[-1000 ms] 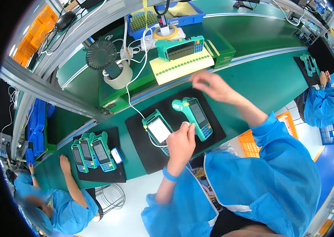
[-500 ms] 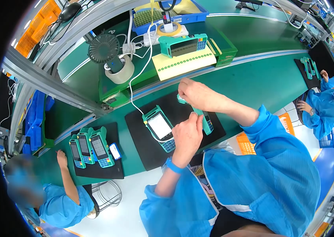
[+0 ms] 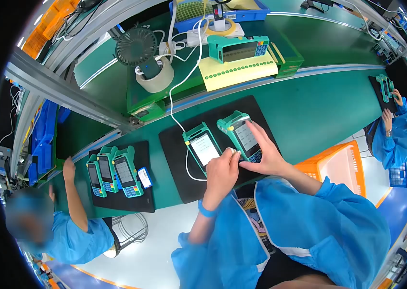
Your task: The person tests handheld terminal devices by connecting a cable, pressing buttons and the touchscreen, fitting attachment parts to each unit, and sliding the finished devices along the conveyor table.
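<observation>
A green handheld payment terminal with a lit screen and blue keypad rests on the black mat in front of me. My right hand is open over its right side, fingers stretched along the screen's edge and thumb near the keypad end. My left hand is closed in a pinch at the terminal's lower left corner; anything between the fingertips is too small to make out. Left of it lies a second terminal, its screen bright, a white cable running to its top. My left hand covers its lower end.
Behind the mat, a green shelf carries another terminal, a yellow sheet, a small fan and a tape roll. Several terminals lie at left beside a co-worker. An orange crate stands at right.
My right hand has left the terminal's top end, opened and come down along its right side, so its screen now shows. My left hand stays pinched at the lower corner. The view has shifted slightly.
</observation>
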`<state>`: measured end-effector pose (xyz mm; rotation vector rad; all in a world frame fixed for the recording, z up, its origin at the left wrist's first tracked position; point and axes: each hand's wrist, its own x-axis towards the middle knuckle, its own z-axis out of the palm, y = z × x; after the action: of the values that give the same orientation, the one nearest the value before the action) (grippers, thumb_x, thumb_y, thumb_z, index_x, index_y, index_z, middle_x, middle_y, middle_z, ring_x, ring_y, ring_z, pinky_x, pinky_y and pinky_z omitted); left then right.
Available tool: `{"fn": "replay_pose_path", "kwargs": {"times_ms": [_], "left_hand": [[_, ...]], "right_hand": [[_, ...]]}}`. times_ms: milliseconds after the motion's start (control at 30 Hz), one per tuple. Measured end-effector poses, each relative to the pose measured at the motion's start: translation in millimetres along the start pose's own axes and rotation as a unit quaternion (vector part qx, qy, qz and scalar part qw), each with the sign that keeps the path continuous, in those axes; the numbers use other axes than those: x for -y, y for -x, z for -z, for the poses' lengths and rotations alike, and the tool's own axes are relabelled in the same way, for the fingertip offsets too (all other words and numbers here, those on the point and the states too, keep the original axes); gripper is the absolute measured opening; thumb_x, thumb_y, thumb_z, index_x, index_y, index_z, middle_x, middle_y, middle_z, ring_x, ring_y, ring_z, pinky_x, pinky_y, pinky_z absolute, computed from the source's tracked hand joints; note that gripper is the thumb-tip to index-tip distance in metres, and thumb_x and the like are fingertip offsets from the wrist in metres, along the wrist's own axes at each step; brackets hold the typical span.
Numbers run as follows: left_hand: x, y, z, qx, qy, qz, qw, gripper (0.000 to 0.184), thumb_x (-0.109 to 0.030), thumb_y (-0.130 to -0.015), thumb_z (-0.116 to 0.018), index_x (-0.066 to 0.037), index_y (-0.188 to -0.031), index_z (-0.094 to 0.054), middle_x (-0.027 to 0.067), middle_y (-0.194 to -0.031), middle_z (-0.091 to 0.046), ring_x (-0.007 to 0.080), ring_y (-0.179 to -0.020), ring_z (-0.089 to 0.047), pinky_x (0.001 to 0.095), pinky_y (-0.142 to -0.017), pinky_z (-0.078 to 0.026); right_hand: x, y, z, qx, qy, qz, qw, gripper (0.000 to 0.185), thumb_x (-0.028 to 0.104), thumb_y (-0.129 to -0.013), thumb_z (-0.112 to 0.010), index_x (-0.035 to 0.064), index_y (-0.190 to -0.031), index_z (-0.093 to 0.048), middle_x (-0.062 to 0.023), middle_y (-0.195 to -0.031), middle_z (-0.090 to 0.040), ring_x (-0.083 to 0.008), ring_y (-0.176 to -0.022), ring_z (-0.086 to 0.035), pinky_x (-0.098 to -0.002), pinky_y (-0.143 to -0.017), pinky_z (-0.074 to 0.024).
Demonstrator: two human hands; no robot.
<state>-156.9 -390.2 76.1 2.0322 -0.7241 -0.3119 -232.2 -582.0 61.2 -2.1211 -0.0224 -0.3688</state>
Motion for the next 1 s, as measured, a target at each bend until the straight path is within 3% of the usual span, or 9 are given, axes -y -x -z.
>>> {"fn": "replay_pose_path", "kwargs": {"times_ms": [67,233,267,367,500,567,600,733,1000], "left_hand": [[2,0,0,-0.003,-0.017,-0.019,1.0,0.025,-0.021,-0.11,-0.06,-0.002,-0.094,-0.065,0.01,-0.057,-0.063,0.0254,-0.052,-0.067,0.0401,-0.052,-0.048],[2,15,26,0.006,0.294,0.108,0.95,0.026,-0.02,-0.113,-0.059,0.0,-0.103,-0.073,-0.0009,-0.058,-0.056,0.0055,-0.05,-0.048,0.0266,-0.049,-0.036],[3,22,34,-0.05,0.26,0.086,0.96,0.027,-0.019,-0.113,-0.058,-0.001,-0.099,-0.074,-0.0044,-0.06,-0.054,0.002,-0.051,-0.043,0.0229,-0.05,-0.031],[14,49,62,-0.163,0.134,0.078,0.974,0.021,-0.014,-0.111,-0.063,0.001,-0.101,-0.074,-0.0006,-0.06,-0.057,0.0044,-0.053,-0.051,0.0253,-0.051,-0.037],[38,76,86,-0.26,-0.125,0.078,0.954,0.017,-0.017,-0.108,-0.066,-0.003,-0.105,-0.074,0.015,-0.065,-0.065,0.0312,-0.054,-0.065,0.0394,-0.052,-0.045],[42,82,90,-0.25,-0.126,0.108,0.954,0.017,-0.018,-0.108,-0.066,-0.003,-0.106,-0.074,0.0167,-0.066,-0.065,0.035,-0.055,-0.063,0.0402,-0.052,-0.045],[55,83,85,-0.242,-0.105,0.091,0.96,0.023,-0.017,-0.11,-0.064,0.001,-0.102,-0.075,0.0036,-0.057,-0.057,0.0086,-0.051,-0.055,0.0301,-0.05,-0.04],[43,72,72,-0.158,0.062,0.145,0.975,0.024,-0.019,-0.111,-0.062,0.0,-0.103,-0.074,0.0007,-0.058,-0.059,0.0064,-0.05,-0.054,0.0282,-0.049,-0.04],[51,57,60,-0.062,0.265,0.143,0.952,0.027,-0.02,-0.114,-0.059,0.0,-0.102,-0.072,-0.0001,-0.061,-0.058,0.0053,-0.049,-0.051,0.025,-0.046,-0.039]], "right_hand": [[1,0,-2,-0.006,0.008,-0.003,1.0,0.111,0.023,-0.079,-0.09,0.005,-0.171,-0.03,-0.031,-0.165,-0.039,-0.047,-0.152,-0.045,-0.0477,-0.123,-0.0408],[-16,-2,-10,-0.067,0.037,-0.008,0.997,0.108,0.02,-0.079,-0.087,0.0041,-0.17,-0.031,-0.032,-0.164,-0.038,-0.0481,-0.148,-0.047,-0.0489,-0.123,-0.0407],[-19,-4,-11,-0.086,0.021,-0.016,0.996,0.106,0.022,-0.081,-0.087,0.0028,-0.17,-0.032,-0.033,-0.165,-0.036,-0.049,-0.148,-0.046,-0.0486,-0.123,-0.0408],[-12,-11,-13,-0.108,0.055,-0.039,0.992,0.104,0.023,-0.083,-0.088,0.0018,-0.169,-0.033,-0.0333,-0.165,-0.035,-0.0505,-0.15,-0.042,-0.0496,-0.123,-0.0399],[18,-19,-17,-0.101,0.293,0.104,0.945,0.095,0.018,-0.087,-0.085,0.0027,-0.167,-0.036,-0.0327,-0.168,-0.032,-0.0513,-0.154,-0.037,-0.0536,-0.125,-0.0367],[36,-12,-33,-0.002,0.146,0.112,0.983,0.096,0.02,-0.087,-0.087,0.0003,-0.166,-0.036,-0.0333,-0.171,-0.027,-0.053,-0.157,-0.03,-0.0549,-0.127,-0.033],[47,-10,-44,0.026,0.113,0.116,0.986,0.102,0.023,-0.086,-0.088,-0.0013,-0.167,-0.032,-0.0337,-0.172,-0.023,-0.0537,-0.158,-0.028,-0.0551,-0.128,-0.0317],[44,-10,-91,0.085,0.062,0.089,0.99,0.12,0.025,-0.083,-0.089,-0.0041,-0.171,-0.013,-0.0346,-0.177,-0.004,-0.0528,-0.163,-0.017,-0.0551,-0.131,-0.0271],[36,-2,-78,0.095,0.014,0.054,0.994,0.12,0.025,-0.088,-0.083,-0.0068,-0.171,-0.002,-0.0355,-0.177,0.006,-0.0528,-0.163,-0.016,-0.0518,-0.131,-0.0246]]}}
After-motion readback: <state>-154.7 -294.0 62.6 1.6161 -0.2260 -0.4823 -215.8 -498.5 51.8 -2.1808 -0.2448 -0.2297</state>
